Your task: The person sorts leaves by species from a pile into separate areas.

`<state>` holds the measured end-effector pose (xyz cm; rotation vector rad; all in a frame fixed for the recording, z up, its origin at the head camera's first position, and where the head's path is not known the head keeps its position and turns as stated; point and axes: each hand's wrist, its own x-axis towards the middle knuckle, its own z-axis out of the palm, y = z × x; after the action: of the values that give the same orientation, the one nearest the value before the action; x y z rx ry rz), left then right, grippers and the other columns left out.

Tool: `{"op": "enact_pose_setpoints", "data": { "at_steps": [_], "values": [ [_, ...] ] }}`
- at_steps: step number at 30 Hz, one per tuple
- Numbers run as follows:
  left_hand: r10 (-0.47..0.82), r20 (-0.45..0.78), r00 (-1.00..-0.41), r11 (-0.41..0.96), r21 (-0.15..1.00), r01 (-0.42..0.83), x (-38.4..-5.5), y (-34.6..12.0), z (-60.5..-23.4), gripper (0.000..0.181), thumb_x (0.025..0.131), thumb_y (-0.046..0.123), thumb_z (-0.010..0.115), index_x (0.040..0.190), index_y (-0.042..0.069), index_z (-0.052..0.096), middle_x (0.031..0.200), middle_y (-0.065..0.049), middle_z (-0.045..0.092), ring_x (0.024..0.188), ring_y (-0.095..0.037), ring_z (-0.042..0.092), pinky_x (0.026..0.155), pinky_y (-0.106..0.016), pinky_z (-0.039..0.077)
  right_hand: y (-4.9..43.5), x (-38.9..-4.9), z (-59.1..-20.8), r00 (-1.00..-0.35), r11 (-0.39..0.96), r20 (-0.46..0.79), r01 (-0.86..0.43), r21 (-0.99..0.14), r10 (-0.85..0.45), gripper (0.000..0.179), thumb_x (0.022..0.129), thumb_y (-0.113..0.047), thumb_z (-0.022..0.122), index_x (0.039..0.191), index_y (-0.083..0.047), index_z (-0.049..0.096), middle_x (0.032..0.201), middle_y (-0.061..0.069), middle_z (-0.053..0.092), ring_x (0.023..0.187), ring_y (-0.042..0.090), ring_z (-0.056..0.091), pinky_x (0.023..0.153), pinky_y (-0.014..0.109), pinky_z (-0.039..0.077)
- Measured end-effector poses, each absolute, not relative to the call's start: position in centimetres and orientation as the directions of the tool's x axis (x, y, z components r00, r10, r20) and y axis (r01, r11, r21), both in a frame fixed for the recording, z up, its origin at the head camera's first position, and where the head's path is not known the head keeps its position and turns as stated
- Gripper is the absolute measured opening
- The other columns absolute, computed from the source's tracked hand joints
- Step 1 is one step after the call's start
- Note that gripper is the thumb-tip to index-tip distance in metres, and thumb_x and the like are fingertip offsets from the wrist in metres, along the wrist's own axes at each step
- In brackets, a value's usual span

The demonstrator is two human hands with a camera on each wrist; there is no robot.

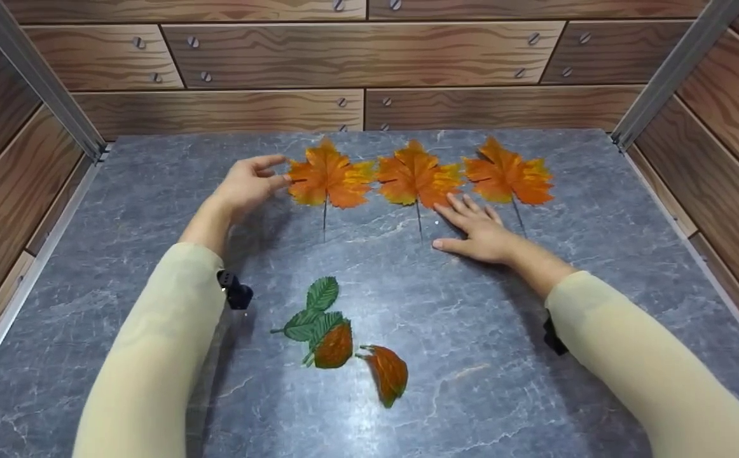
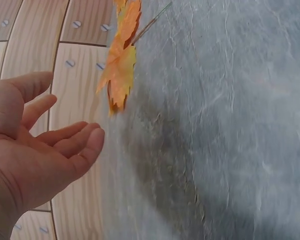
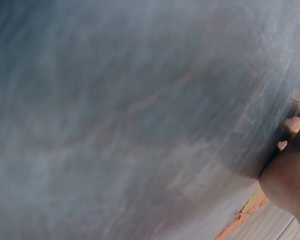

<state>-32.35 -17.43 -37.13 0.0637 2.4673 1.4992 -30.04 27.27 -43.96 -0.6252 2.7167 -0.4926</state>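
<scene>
Three orange-yellow maple leaves lie in a row near the back of the table: a left leaf (image 1: 328, 175), a middle leaf (image 1: 415, 173) and a right leaf (image 1: 506, 173), stems towards me. My left hand (image 1: 248, 184) is at the left leaf's outer edge, fingers loosely bent; whether it touches cannot be told. In the left wrist view, a gap shows between that hand (image 2: 45, 135) and the maple leaf (image 2: 119, 75). My right hand (image 1: 479, 232) is palm down with spread fingers, its fingertips at the lower edge of the middle leaf. The right wrist view shows only part of this hand (image 3: 287, 175).
Nearer to me lie several green leaves (image 1: 306, 324), an orange-brown leaf (image 1: 334, 346) overlapping them, and another orange-brown piece (image 1: 388, 375). Wood-patterned walls (image 1: 363, 54) bound the grey marbled table (image 1: 484, 407) at the back and sides.
</scene>
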Motion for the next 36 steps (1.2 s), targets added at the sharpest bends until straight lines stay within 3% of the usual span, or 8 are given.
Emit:
{"op": "enact_pose_setpoints", "data": {
  "at_steps": [9,19,27,36],
  "values": [
    [0.217,-0.103,-0.971,0.378,0.926,-0.014,-30.1,-17.4,-36.8,0.054,0.109,0.018,0.062,0.160,0.010,0.049,0.155,-0.022,0.054,0.138,-0.036,0.056,0.113,-0.055,0.046,27.5,-30.0,-44.3,-0.856,0.842,-0.222,-0.354,-0.406,-0.467,0.091,0.103,-0.068,0.052,0.173,-0.022,0.016,0.178,0.011,-0.002,0.162,0.040,-0.011,0.123,0.068,-0.012],
    [0.329,-0.096,-0.940,0.337,0.941,0.022,-26.3,-16.6,-37.9,0.045,0.106,0.014,0.066,0.150,0.007,0.059,0.143,-0.019,0.064,0.129,-0.041,0.061,0.106,-0.053,0.052,27.5,-30.1,-44.5,-0.856,0.844,-0.224,-0.356,-0.401,-0.467,0.090,0.104,-0.068,0.052,0.173,-0.022,0.016,0.178,0.012,-0.002,0.162,0.040,-0.011,0.123,0.068,-0.011],
    [0.438,-0.173,-0.882,0.409,0.912,0.024,-23.4,-16.2,-39.9,0.047,0.103,0.015,0.069,0.147,0.001,0.061,0.134,-0.021,0.069,0.114,-0.039,0.069,0.090,-0.047,0.060,27.4,-30.1,-44.3,-0.854,0.842,-0.223,-0.358,-0.404,-0.470,0.091,0.103,-0.068,0.052,0.173,-0.022,0.017,0.178,0.012,-0.002,0.162,0.040,-0.011,0.123,0.069,-0.011],
    [0.530,-0.194,-0.826,0.521,0.843,0.135,-22.3,-15.6,-41.6,0.050,0.101,0.017,0.073,0.146,-0.002,0.062,0.126,-0.017,0.074,0.114,-0.028,0.070,0.090,-0.038,0.056,27.3,-30.3,-44.1,-0.855,0.845,-0.229,-0.354,-0.401,-0.466,0.091,0.104,-0.068,0.053,0.173,-0.021,0.016,0.178,0.011,-0.003,0.162,0.039,-0.012,0.123,0.069,-0.011]
  ]
}}
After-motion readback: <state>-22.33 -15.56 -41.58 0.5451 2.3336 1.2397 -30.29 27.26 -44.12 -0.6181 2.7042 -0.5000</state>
